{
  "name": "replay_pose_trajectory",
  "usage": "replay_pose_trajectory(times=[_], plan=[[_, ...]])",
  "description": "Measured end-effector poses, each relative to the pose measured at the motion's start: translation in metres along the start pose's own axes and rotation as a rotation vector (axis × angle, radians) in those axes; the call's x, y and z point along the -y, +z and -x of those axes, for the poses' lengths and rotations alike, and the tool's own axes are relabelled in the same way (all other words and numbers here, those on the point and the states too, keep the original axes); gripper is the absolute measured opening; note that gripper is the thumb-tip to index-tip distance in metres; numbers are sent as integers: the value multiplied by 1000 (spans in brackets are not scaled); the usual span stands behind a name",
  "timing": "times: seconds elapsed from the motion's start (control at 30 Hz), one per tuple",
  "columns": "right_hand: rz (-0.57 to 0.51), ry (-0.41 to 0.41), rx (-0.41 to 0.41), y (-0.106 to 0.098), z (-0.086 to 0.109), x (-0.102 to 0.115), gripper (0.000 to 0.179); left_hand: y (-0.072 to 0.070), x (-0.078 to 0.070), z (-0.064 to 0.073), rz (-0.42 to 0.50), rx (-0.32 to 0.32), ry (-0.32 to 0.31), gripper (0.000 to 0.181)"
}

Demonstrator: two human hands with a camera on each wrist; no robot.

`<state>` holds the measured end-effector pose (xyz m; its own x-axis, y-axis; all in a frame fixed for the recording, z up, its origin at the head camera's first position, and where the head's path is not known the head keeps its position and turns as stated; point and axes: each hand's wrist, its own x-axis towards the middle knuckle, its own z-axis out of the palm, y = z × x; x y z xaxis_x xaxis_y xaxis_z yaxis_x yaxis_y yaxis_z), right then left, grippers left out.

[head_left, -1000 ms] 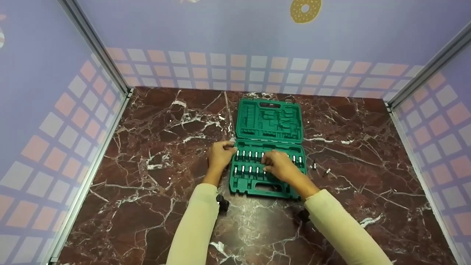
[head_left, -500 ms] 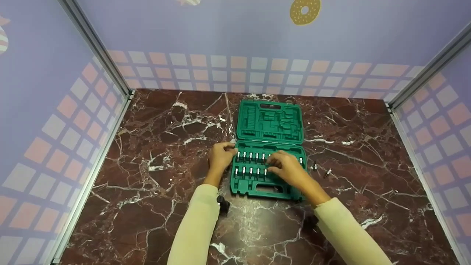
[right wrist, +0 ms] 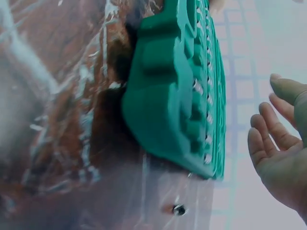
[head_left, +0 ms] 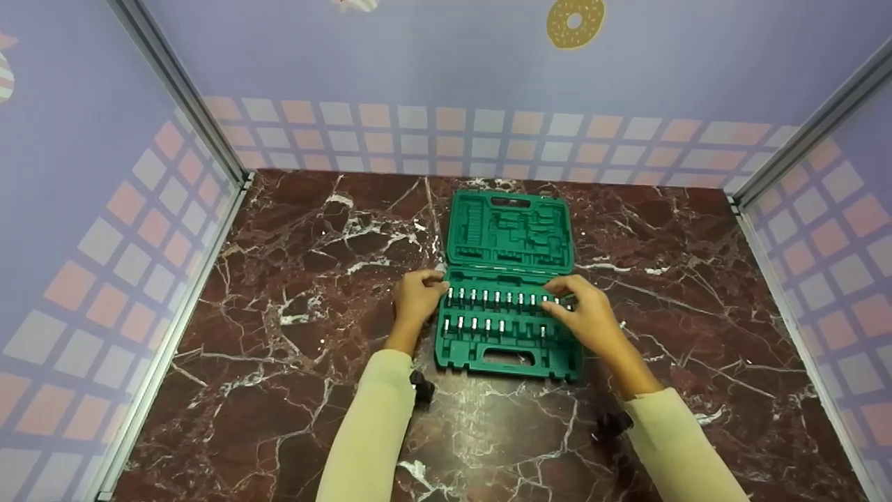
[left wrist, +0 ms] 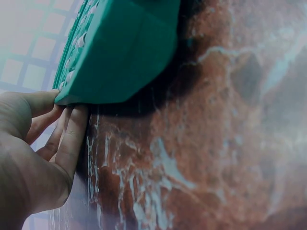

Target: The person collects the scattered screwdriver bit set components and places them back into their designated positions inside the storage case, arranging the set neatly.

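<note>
An open green socket case (head_left: 453, 348) lies on the table, two rows of silver bit sockets (head_left: 497, 298) in its near half. My left hand (head_left: 418, 300) is at the case's left side; in the left wrist view its thumb touches the rim and its extended fingers (left wrist: 74, 127) rest against the side wall. Over the right end of the upper row is my right hand (head_left: 589, 314), overlapping the sockets there. Its fingers are spread and hold nothing in the right wrist view. One socket (head_left: 543, 335) stands apart from the others in the lower row.
The case's lid (head_left: 512, 230) lies back behind it, with moulded recesses. A loose socket (right wrist: 179, 210) lies on the marbled table beside the case in the right wrist view. Purple panels with a checked pattern (head_left: 488, 132) stand at the back and both sides.
My right hand has moved right along the upper row, uncovering more sockets and the separate one in the lower row. My left hand has stayed at the case's left side.
</note>
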<state>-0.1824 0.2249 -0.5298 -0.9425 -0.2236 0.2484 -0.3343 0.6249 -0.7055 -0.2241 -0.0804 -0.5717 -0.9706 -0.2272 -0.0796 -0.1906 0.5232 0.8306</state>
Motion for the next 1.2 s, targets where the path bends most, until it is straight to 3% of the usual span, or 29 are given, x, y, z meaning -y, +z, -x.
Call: replay_pose_trajectory(times=[0.4, 0.6, 0.83, 1.07, 1.2], plan=[[-4, 195, -223, -22, 14, -33, 30, -2, 1, 0, -9, 7, -12, 18], [30, 343, -260, -33, 24, -47, 37, -2, 0, 0, -9, 4, -14, 17], [145, 433, -209, -45, 33, -59, 52, -1, 0, -1, -11, 10, -14, 17], [223, 513, -31, -60, 37, -67, 66, -1, 0, -1, -18, 17, -15, 18], [240, 546, 55, -63, 40, -71, 65, -2, 1, -1, -14, 18, -15, 18]])
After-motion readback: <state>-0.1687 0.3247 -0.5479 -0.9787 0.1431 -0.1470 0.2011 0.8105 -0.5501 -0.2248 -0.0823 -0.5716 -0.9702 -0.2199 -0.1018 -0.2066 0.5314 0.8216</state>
